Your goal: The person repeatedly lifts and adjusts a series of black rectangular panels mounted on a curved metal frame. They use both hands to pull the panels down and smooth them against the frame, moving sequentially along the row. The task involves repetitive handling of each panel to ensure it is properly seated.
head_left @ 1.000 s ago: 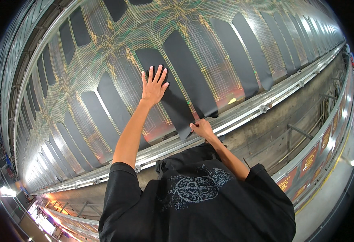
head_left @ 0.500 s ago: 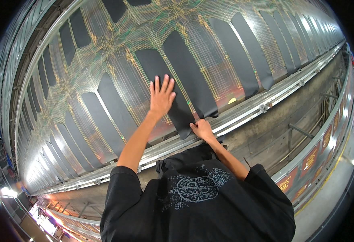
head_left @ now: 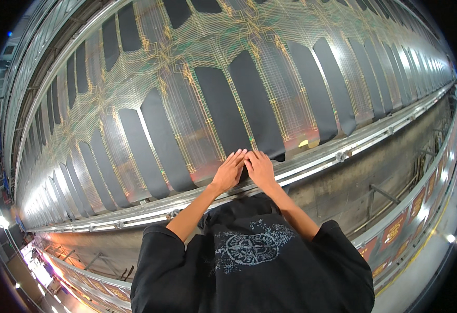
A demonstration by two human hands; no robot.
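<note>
My left hand (head_left: 229, 171) lies on the near end of a black sheet piece (head_left: 218, 107), its fingers stretched and pointing toward my right hand. Right beside it, my right hand (head_left: 260, 168) rests at the same near end, fingers laid forward, the fingertips of both hands almost touching. Its thumb is mostly hidden. A second black piece (head_left: 256, 101) lies alongside on the right, its near corner curling up a little. Both pieces lie on a long shiny table surface (head_left: 285, 104) printed with yellow and green pattern lines, and a narrow strip of lines separates them.
More black pieces (head_left: 312, 94) lie in pairs along the table on both sides. A metal rail (head_left: 312, 164) with a bolt-like fitting (head_left: 341, 156) runs along the near edge. A small yellow patch (head_left: 303, 143) shows near that edge. Below the rail stands a grey wall (head_left: 322, 188).
My left hand has slid from the middle of the black piece down to its near end. The right hand no longer pinches the piece's edge and now lies beside the left.
</note>
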